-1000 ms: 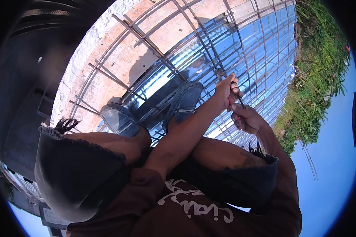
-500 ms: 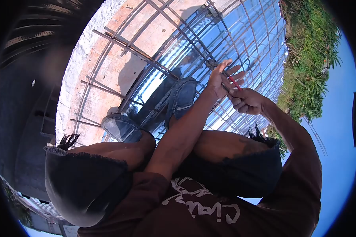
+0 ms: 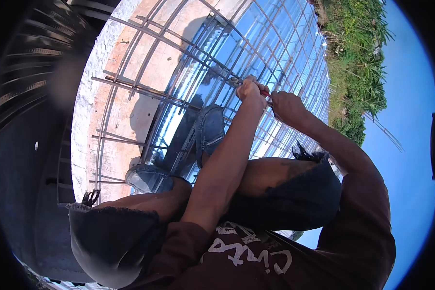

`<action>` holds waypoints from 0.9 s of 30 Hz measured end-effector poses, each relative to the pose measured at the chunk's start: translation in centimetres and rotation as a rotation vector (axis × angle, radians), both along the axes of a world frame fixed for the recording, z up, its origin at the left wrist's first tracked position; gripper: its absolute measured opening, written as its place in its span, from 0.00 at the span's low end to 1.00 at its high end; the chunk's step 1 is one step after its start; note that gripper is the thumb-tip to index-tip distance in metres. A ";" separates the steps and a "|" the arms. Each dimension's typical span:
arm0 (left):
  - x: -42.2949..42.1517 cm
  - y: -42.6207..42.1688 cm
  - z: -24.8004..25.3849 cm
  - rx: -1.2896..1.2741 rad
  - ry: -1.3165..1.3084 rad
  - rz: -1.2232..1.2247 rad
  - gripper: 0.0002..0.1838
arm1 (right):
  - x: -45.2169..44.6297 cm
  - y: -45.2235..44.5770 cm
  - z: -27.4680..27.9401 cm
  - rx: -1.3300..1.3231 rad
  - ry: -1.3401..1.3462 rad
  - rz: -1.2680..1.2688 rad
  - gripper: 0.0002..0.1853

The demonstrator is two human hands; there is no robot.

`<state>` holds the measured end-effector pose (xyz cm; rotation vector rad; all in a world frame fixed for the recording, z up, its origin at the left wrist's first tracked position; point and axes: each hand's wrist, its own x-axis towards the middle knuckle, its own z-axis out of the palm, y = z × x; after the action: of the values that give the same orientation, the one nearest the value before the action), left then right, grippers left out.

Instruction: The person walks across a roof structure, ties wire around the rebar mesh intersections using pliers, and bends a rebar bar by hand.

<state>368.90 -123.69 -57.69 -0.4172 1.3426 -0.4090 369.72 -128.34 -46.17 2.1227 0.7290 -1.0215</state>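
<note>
My left hand (image 3: pixel 250 89) is closed around a red-handled pair of pincers (image 3: pixel 265 93), close to a crossing of the steel rebar mesh (image 3: pixel 205 63). My right hand (image 3: pixel 286 107) grips the handle end just to the right, its fingers curled. A small metallic shape (image 3: pixel 234 81), perhaps the tool's head, shows at the bar crossing beyond my left hand. The fingers hide most of the tool, so its jaws are not clear.
My sandalled feet (image 3: pixel 210 128) rest among the bars, over shiny corrugated metal sheeting (image 3: pixel 179 104). A rough concrete edge (image 3: pixel 82 111) runs along the left, beside a dark drop. Green shrubs (image 3: pixel 355 63) grow beyond the mesh on the right.
My left hand has gone from spread fingers to closed around the tool. Both hands sit slightly further left in the view, which has shifted a little.
</note>
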 end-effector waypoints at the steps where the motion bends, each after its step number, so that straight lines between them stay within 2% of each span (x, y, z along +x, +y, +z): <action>1: -1.1 -0.2 -0.4 -0.024 -0.088 0.034 0.11 | 0.3 -0.7 -0.9 -0.027 0.160 -0.052 0.07; 2: -1.9 0.1 -0.3 0.026 -0.161 -0.054 0.15 | 0.4 0.2 -0.9 -0.054 0.324 -0.113 0.09; 3: -2.8 0.6 0.0 -0.031 -0.147 0.050 0.14 | 1.1 1.0 -0.1 -0.152 0.364 -0.826 0.14; 4: -3.4 1.5 0.7 -0.086 -0.144 0.160 0.14 | 1.1 -0.6 0.0 0.071 0.604 -1.517 0.18; 5: -3.9 2.0 0.8 -0.105 -0.264 0.219 0.15 | 1.4 -1.7 -0.3 0.117 0.787 -1.780 0.17; 6: -4.3 1.0 -0.8 -0.139 -0.338 0.293 0.15 | 1.3 -1.6 -0.2 0.114 0.790 -1.841 0.17; 8: -4.3 -2.0 -4.8 -0.225 -0.442 0.432 0.13 | 0.9 -2.2 -0.3 0.106 0.802 -1.730 0.23; 10: -3.1 -2.3 -4.6 -0.181 -0.307 0.285 0.08 | 2.8 -0.9 1.3 0.035 0.521 -1.417 0.26; 11: -2.2 -1.9 -3.8 -0.181 -0.326 0.273 0.08 | 3.7 0.2 2.2 0.030 0.454 -1.027 0.25; 12: -0.7 -1.7 -3.0 -0.085 -0.173 0.154 0.08 | 4.8 1.1 2.6 0.017 0.374 -0.633 0.25; 13: 0.4 -1.6 -2.2 0.012 -0.013 0.034 0.09 | 4.3 0.9 2.1 -0.084 0.275 -0.372 0.21; 16: 1.2 -1.3 -2.8 -0.055 0.101 0.013 0.08 | 1.6 0.4 1.9 0.118 -0.140 0.140 0.12; 17: 0.9 -1.3 -2.1 0.026 0.050 -0.113 0.09 | 2.0 -1.3 0.7 0.227 -0.027 -0.037 0.09; 18: 0.2 -1.0 -1.7 0.032 0.056 -0.118 0.09 | 3.2 -2.6 -0.8 0.026 0.251 -0.458 0.12; 20: -2.8 -0.2 -0.1 0.089 -0.163 0.175 0.11 | 2.8 -3.4 0.6 0.092 0.592 -1.633 0.16; 21: -3.6 -0.3 -1.0 0.007 -0.244 0.298 0.11 | 2.0 -4.6 0.0 0.121 0.662 -1.779 0.18; 22: -3.5 -0.6 -2.1 0.012 -0.243 0.301 0.11 | 1.4 -4.5 0.0 0.138 0.664 -1.788 0.19; 24: -3.4 -1.4 -3.9 0.062 -0.372 0.117 0.09 | 0.4 -3.9 0.3 0.111 0.598 -1.679 0.19; 26: -2.1 -1.0 -2.8 0.072 -0.284 0.064 0.08 | 2.2 -1.7 2.5 0.122 0.390 -1.311 0.23; 27: -0.8 -1.0 -2.6 0.040 -0.159 0.030 0.06 | 3.3 -0.4 2.8 0.041 0.229 -1.042 0.26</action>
<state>368.10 -124.68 -60.28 -0.3636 1.1867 -0.3820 373.04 -128.72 -43.37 2.4491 -0.3654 -1.7843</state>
